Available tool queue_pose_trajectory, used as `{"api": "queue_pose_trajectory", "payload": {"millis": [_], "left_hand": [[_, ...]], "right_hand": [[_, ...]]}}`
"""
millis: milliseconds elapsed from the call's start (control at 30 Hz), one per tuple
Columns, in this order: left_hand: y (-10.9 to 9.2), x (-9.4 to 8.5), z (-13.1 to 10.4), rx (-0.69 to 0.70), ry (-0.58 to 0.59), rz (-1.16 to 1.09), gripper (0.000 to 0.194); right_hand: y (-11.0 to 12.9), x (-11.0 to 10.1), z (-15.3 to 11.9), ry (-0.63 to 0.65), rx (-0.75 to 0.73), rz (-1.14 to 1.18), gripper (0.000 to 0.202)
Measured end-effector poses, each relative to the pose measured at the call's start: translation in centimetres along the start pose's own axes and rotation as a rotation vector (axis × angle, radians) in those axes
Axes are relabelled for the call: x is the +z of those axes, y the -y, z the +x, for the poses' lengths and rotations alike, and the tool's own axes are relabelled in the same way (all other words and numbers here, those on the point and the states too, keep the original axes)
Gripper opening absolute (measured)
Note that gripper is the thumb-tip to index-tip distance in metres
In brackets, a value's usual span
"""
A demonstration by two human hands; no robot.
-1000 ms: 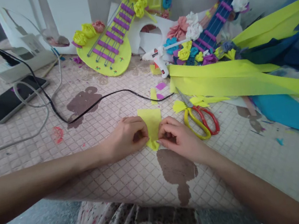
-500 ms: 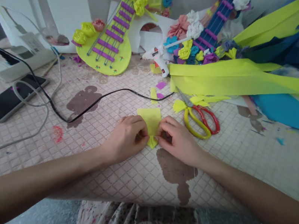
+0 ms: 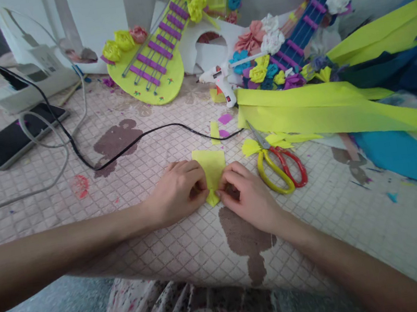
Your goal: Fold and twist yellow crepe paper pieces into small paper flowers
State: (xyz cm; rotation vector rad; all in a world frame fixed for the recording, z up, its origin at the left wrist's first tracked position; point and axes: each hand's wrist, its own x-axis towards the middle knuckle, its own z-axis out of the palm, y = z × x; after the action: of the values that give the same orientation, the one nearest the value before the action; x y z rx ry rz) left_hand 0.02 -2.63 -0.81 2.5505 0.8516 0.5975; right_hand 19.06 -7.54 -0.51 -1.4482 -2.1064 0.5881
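Note:
A small piece of yellow crepe paper (image 3: pixel 212 163) lies on the quilted cloth between my hands, its near end gathered and bent. My left hand (image 3: pixel 182 189) pinches the paper's near end from the left, fingertips closed. From the right, my right hand (image 3: pixel 247 197) pinches the same end, thumb against fingers. The fingers partly cover the folded part. Just right of my right hand lie scissors (image 3: pixel 280 168) with one yellow and one red handle, blades pointing away.
A white glue gun (image 3: pixel 224 87) stands farther back, with a black cable (image 3: pixel 142 135) crossing the cloth. Long yellow crepe strips (image 3: pixel 327 105) lie at right. Paper-decorated guitars (image 3: pixel 151 72) lean at the back. A phone (image 3: pixel 17 136) and a power strip (image 3: pixel 28 81) are at left.

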Motion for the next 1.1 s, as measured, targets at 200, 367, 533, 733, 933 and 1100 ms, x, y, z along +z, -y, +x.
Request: {"api": "queue_pose_trajectory", "payload": {"millis": [200,367,533,733,933,1100], "left_hand": [[-0.03,0.02,0.07,-0.007,0.002,0.001,0.005],[0.04,0.00,0.09,-0.010,0.013,0.010,0.005],[-0.11,-0.09,0.11,0.000,0.003,0.014,0.006],[-0.28,-0.10,0.15,-0.014,0.016,0.017,0.005],[-0.13,-0.07,0.17,-0.015,0.018,0.014,0.005],[-0.05,-0.02,0.03,-0.016,0.023,0.007,0.004]], "right_hand": [[0.12,-0.04,0.05,0.004,0.000,0.004,0.013],[0.10,-0.01,0.04,0.005,0.009,-0.002,0.012],[0.03,0.02,-0.10,-0.017,0.006,-0.006,0.017],[0.16,-0.05,-0.22,0.031,-0.022,-0.005,0.013],[0.30,-0.17,-0.19,0.057,-0.022,-0.048,0.008],[0.22,-0.37,-0.24,0.083,-0.019,-0.036,0.009]]}}
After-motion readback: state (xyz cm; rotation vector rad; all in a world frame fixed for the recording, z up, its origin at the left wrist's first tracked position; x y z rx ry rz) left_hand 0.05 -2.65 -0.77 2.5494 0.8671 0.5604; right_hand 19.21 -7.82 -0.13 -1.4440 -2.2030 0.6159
